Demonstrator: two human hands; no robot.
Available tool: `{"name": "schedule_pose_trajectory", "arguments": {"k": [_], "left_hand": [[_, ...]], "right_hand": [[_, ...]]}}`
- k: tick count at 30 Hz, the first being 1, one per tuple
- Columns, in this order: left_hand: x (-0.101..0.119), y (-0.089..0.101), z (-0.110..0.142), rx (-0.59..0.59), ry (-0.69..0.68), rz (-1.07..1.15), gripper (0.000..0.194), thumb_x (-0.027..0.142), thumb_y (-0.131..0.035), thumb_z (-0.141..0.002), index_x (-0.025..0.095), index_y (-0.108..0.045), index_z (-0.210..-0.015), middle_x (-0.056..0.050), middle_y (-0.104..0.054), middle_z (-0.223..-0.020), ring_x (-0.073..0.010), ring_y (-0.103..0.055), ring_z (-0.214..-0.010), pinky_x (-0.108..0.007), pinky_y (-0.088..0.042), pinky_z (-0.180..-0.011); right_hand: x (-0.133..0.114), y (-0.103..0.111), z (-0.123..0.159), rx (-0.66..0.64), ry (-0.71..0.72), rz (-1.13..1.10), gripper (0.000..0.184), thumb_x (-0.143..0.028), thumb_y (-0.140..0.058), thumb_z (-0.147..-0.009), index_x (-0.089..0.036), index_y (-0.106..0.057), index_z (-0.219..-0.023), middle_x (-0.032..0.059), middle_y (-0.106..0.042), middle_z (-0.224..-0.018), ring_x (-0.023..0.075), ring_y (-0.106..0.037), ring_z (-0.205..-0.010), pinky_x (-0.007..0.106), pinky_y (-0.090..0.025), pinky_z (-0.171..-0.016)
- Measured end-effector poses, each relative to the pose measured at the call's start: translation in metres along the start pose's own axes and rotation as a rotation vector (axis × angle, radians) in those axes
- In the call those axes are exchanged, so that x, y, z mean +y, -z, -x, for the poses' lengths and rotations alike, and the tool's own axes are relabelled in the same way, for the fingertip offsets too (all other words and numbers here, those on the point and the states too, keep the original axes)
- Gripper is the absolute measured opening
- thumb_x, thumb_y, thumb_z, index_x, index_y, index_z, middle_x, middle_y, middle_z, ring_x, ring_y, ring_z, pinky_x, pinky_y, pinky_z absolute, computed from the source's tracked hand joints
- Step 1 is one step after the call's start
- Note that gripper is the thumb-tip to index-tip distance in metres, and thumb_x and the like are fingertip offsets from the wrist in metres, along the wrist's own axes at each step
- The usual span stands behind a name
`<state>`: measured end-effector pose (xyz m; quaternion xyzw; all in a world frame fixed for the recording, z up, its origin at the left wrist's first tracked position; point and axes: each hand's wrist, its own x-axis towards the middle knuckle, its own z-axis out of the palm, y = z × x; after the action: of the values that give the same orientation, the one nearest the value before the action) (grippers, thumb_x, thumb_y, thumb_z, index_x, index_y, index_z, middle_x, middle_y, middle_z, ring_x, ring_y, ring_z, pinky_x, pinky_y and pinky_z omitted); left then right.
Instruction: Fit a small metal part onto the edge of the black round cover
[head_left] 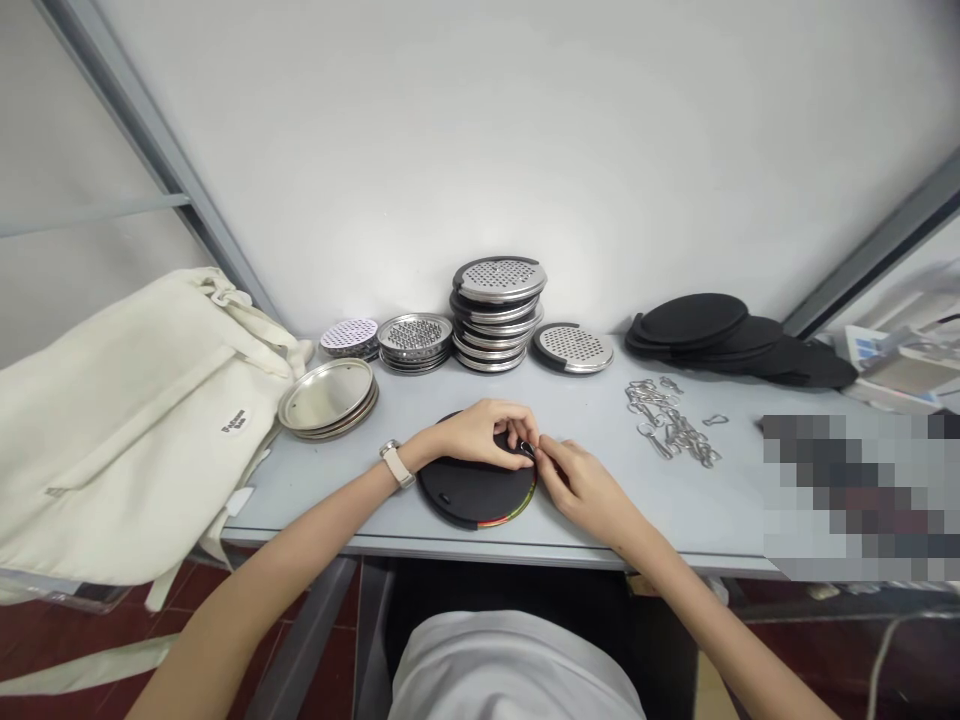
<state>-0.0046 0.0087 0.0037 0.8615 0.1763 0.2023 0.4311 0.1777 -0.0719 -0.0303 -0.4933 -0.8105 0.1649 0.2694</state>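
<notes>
A round black disc [480,490] lies flat near the table's front edge, with a red, yellow and green strip along its lower right rim. At that rim's upper right a small metal spring clip [527,450] shows between my fingertips. My left hand [487,432] reaches across the disc, thumb and fingers closed on the clip. From the right, my right hand [589,490] pinches at the same spot, its fingertips touching the clip. Whether the clip passes through the disc is hidden by my fingers. Several loose spring clips [679,430] lie in a pile to the right.
Along the wall stand a tall stack of perforated metal discs [499,280], shorter grater stacks [415,335] and a single perforated disc [576,348]. Plain metal discs [330,395] lie left, beside a cream bag [135,430]. Black discs [697,320] are piled at the back right.
</notes>
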Motion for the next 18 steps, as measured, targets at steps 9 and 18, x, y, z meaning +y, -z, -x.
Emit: {"name": "schedule_pose_trajectory", "arguments": {"k": [9, 18], "left_hand": [[0.0024, 0.0, 0.0011, -0.006, 0.057, 0.097, 0.023, 0.014, -0.07, -0.068, 0.013, -0.062, -0.089, -0.003, -0.063, -0.084, -0.0088, -0.054, -0.071, -0.022, -0.046, -0.069], [0.0055, 0.0003, 0.0012, -0.026, 0.053, 0.074, 0.022, 0.014, -0.07, -0.069, 0.013, -0.062, -0.09, -0.003, -0.063, -0.083, -0.0094, -0.054, -0.072, -0.022, -0.046, -0.07]], "right_hand": [[0.0003, 0.0038, 0.0012, -0.002, 0.001, -0.034, 0.024, -0.022, -0.035, -0.094, -0.021, -0.045, -0.072, 0.0, -0.054, -0.066, 0.0168, -0.05, -0.066, 0.027, -0.036, -0.063], [-0.0011, 0.0038, 0.0009, 0.007, 0.026, -0.018, 0.025, -0.02, -0.037, -0.092, -0.02, -0.05, -0.071, -0.0001, -0.053, -0.062, 0.0166, -0.05, -0.064, 0.028, -0.037, -0.063]]}}
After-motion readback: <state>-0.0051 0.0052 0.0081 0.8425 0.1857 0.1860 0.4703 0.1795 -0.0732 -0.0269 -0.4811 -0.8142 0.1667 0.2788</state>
